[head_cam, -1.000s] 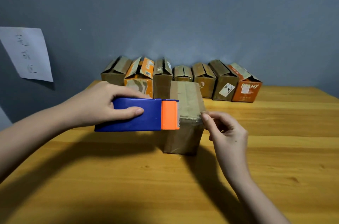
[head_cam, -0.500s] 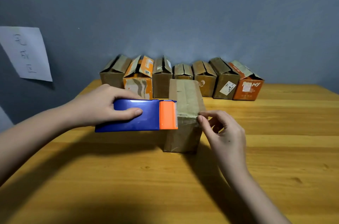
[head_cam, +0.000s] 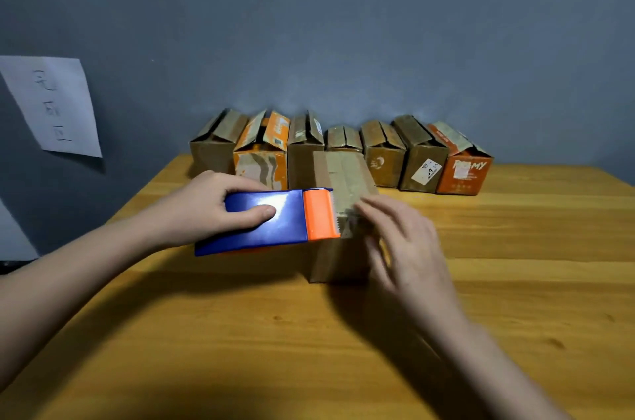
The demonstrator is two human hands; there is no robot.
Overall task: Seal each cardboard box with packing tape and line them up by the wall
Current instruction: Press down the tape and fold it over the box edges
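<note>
While the left hand [head_cam: 202,210] grips a glossy blue plastic tape dispenser [head_cam: 264,222], thumb laid flat along its shiny side, the orange toothed end of the dispenser meets the near top edge of a plain brown cardboard box [head_cam: 343,213] standing upright in the middle of the table [head_cam: 515,282]. A strip of dull tape runs down the middle of the box's top. The right hand [head_cam: 409,247] is blurred, its fingers spread and fairly straight over the box's near right corner; whether they press the tape I cannot tell. Behind, seven small boxes stand in a row [head_cam: 340,151] against the matte grey-blue wall [head_cam: 343,24], some brown, two printed orange, their flaps creased and worn. The tabletop is warm, grained wooden planks with knots. A white paper sheet [head_cam: 55,103] with handwritten characters hangs on the wall at left.
</note>
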